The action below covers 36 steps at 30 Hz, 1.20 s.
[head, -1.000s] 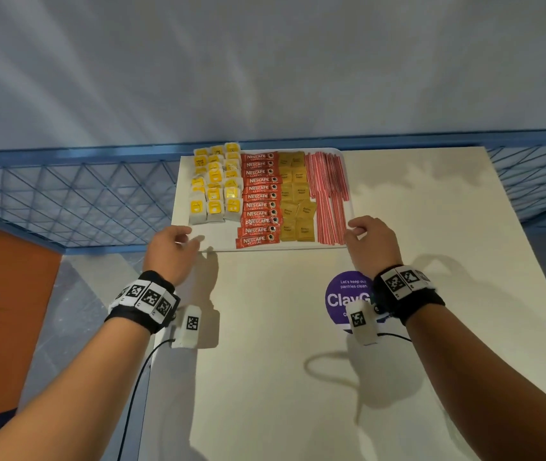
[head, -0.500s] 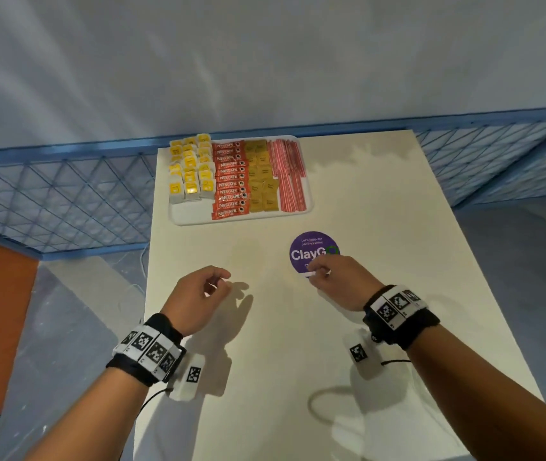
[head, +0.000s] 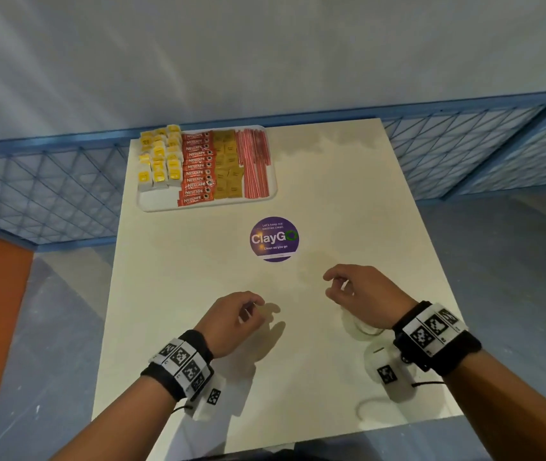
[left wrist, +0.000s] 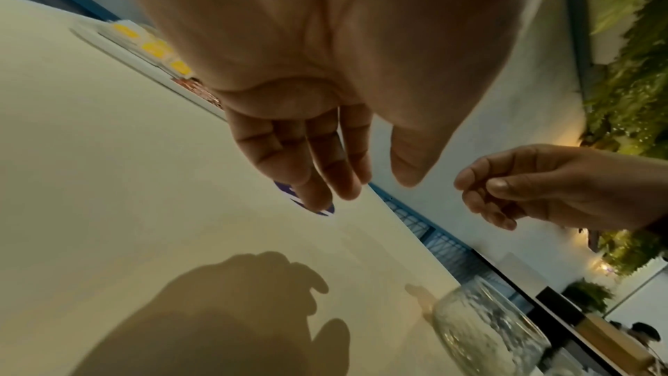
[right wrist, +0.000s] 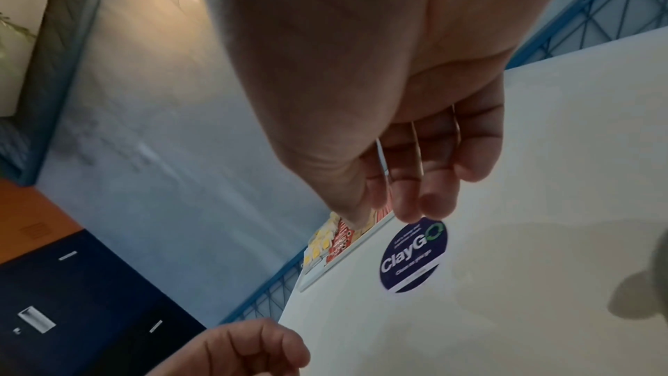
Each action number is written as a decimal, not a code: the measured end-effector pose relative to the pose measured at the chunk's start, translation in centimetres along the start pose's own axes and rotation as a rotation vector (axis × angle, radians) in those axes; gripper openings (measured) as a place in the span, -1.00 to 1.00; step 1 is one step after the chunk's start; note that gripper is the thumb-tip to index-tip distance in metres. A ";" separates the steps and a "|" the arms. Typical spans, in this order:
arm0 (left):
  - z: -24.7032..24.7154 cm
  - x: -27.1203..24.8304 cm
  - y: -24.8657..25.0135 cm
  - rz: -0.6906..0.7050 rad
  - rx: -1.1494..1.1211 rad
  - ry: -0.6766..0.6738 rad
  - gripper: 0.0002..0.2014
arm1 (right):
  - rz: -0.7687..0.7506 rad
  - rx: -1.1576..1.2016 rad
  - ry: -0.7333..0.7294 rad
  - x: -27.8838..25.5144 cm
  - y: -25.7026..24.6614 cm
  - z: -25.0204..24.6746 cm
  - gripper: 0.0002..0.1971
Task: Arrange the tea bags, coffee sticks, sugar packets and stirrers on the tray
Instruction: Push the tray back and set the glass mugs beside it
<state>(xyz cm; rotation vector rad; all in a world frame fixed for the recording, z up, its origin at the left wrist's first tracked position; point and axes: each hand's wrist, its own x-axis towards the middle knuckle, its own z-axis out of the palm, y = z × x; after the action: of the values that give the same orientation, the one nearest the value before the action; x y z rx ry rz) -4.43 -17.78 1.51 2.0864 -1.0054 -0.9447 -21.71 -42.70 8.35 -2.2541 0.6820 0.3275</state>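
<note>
on the table's (head: 348,201) far left corner sits the tray (head: 158,202): tea bags (head: 158,161), coffee sticks (head: 197,168), sugar packets (head: 228,168), stirrers (head: 255,164) in columns, left to right. left hand (head: 231,322) and right hand (head: 359,296) hover near the front edge (well apart from tray), fingers loosely curled, holding nothing.

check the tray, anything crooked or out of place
Mostly tidy. On the tray, the Nescafe coffee sticks lie slightly fanned, the nearest ones tilted. The tea bags stop short, leaving the near-left corner bare.
</note>
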 end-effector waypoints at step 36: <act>16.4 5.4 10.3 -0.103 0.033 -0.053 -0.19 | -0.056 -0.161 -0.379 0.7 14.8 -1.8 -0.42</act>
<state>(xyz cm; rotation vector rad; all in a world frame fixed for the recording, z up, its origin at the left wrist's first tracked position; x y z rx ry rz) -19.14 -31.19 -1.20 2.1684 -0.9531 -1.0463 -29.45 -52.81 0.62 -2.2660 0.4032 0.7820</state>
